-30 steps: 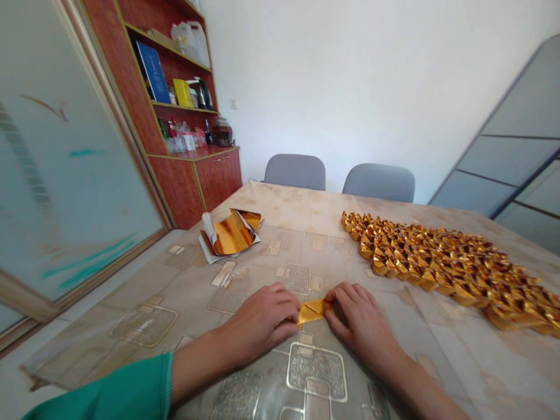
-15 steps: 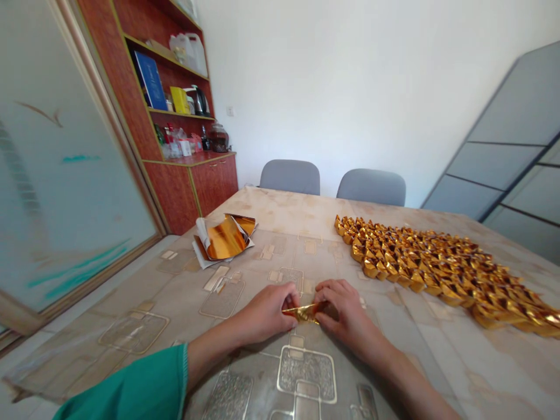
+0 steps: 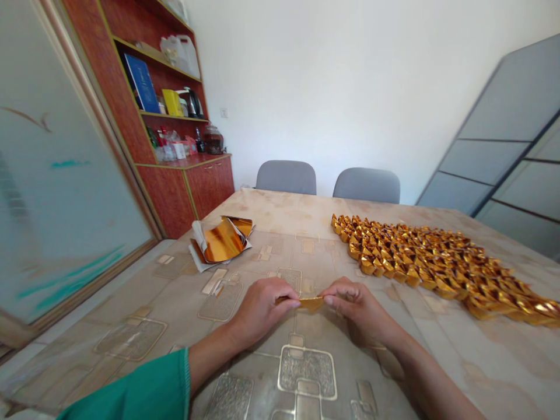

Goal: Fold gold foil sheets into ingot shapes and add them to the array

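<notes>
A small folded piece of gold foil paper [image 3: 311, 304] stretches between my two hands above the near middle of the table. Its left end is pinched by the thumb and fingers of my left hand [image 3: 265, 309], and my right hand [image 3: 361, 309] pinches the other end. My fingers cover both ends of the foil. To the right spreads a large batch of folded gold foil ingots [image 3: 420, 256], packed close in rows. Beyond my left hand lies a loose stack of gold foil sheets [image 3: 224, 240] with white backing showing at the edges.
A patterned plastic cover lies over the table [image 3: 271, 201]. Two grey chairs [image 3: 285, 177] stand at its far side. At the back left is a reddish cabinet [image 3: 186, 192] with bottles, a kettle and a blue box. A frosted sliding door [image 3: 65, 175] is on the left.
My hands have shifted from curled around the foil to pinching its ends, and the foil now shows as a flatter strip. The whole view has turned slightly to the right.
</notes>
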`<state>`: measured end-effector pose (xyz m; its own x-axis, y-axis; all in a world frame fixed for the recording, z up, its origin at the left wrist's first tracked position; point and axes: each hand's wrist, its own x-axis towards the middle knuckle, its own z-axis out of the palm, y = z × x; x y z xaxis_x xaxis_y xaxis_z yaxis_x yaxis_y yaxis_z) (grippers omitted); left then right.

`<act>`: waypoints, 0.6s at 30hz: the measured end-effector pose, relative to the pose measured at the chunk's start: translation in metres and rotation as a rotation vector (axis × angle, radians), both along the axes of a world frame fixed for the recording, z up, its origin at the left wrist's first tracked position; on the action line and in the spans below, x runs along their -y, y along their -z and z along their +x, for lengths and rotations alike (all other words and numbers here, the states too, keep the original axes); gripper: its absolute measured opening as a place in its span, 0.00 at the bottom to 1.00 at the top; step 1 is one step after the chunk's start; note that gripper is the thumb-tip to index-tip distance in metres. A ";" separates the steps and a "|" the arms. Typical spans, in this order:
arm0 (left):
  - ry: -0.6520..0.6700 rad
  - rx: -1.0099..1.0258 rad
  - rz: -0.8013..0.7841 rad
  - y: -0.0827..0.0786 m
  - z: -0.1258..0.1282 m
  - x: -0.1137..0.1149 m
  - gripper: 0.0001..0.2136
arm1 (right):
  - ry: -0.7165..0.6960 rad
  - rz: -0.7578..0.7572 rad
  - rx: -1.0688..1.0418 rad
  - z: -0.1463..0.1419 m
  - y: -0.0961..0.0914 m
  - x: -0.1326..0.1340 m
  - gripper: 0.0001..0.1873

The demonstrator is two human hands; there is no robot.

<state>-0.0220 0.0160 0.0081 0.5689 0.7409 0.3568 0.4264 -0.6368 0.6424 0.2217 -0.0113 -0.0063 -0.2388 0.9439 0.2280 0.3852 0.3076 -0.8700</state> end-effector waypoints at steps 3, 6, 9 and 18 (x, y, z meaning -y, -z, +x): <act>0.007 0.012 -0.022 -0.001 -0.001 -0.001 0.08 | 0.009 -0.022 0.007 0.010 -0.004 -0.002 0.12; -0.004 0.028 -0.063 0.000 0.000 -0.001 0.07 | 0.016 0.060 0.064 0.011 -0.014 0.000 0.11; 0.011 0.010 -0.060 0.002 0.003 0.000 0.06 | -0.041 0.179 0.121 0.000 -0.021 0.004 0.11; 0.090 -0.033 0.078 0.009 0.008 0.001 0.09 | -0.048 0.382 0.280 -0.031 -0.012 0.010 0.07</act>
